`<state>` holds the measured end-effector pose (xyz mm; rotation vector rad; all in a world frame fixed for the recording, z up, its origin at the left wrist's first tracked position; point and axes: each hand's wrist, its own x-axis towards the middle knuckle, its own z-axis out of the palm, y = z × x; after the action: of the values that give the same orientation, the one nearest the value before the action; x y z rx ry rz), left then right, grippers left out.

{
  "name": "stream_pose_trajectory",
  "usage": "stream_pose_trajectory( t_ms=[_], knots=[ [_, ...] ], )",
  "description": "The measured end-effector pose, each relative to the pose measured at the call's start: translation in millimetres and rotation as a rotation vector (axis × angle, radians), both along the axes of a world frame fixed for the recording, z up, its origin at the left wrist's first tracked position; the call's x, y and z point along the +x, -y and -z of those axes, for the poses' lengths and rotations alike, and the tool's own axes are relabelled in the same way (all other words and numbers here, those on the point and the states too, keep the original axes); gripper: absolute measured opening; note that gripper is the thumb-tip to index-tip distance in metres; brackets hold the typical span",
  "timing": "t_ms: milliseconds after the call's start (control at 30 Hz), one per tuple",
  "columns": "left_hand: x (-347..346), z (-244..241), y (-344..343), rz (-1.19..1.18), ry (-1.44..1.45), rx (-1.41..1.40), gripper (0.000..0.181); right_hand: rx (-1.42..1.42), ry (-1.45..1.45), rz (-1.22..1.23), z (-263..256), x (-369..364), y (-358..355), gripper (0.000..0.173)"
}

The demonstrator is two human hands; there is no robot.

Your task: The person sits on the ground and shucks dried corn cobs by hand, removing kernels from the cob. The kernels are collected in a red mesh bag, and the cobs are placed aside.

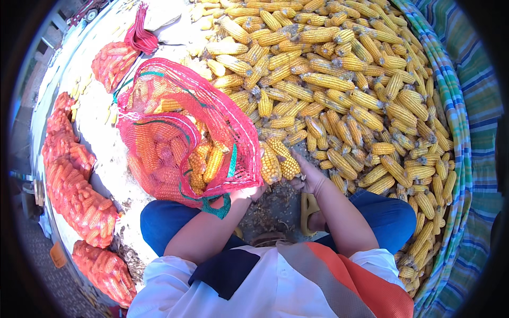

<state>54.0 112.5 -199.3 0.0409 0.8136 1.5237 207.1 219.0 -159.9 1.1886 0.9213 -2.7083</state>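
Observation:
Two yellow corn cobs are held up beside the mouth of a red mesh sack. My right hand grips the cobs from the right, its fingers partly behind them. At the sack's near rim is my left hand, close to the lower end of the left cob; its fingers are mostly hidden, so its hold is unclear. A green strap of the sack hangs over my left forearm. Inside the open sack, loose cobs show through the mouth and the mesh.
A large heap of husked corn cobs spreads ahead and right, bounded by a striped plaid tarp. Filled red mesh sacks lie along the left. Another filled sack stands beyond. Kernels and debris litter the ground between my legs.

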Motion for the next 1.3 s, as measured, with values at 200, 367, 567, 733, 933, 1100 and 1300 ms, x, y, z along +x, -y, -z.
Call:
stream_pose_trajectory(
  t_ms=[200, 367, 567, 733, 933, 1100, 1300],
  knots=[
    [7.9, -44.9, 9.0, -0.001, 0.068, 0.107, 0.063, 0.702, 0.154, -0.276, -68.9, 9.6, 57.1, 0.053],
    [13.0, -44.3, 9.9, -0.018, 0.076, 0.123, 0.062, 1.398, 0.541, -0.607, -79.9, 22.8, 84.3, 0.038],
    [9.6, -74.0, 19.2, -0.058, 0.110, 0.112, 0.059, 1.404, 0.205, -0.621, -94.5, 35.6, 74.9, 0.026],
    [0.7, -42.4, 21.7, -0.094, -0.073, 0.122, 0.062, 0.677, -0.083, -0.404, -93.4, 48.3, 68.4, 0.024],
    [0.6, -101.2, 16.2, 0.337, -1.604, 0.444, 0.070, 1.436, 0.215, -0.011, -59.7, 46.2, 45.5, 0.055],
    [21.0, -104.6, 24.1, 0.474, -1.923, 0.495, 0.059, 1.359, 0.504, -0.342, -99.1, 23.7, 33.1, 0.055],
    [27.7, -105.9, 25.1, 0.527, -1.904, 0.485, 0.060, 1.441, 0.351, -0.017, -61.4, 22.9, 19.3, 0.032]
  ],
)
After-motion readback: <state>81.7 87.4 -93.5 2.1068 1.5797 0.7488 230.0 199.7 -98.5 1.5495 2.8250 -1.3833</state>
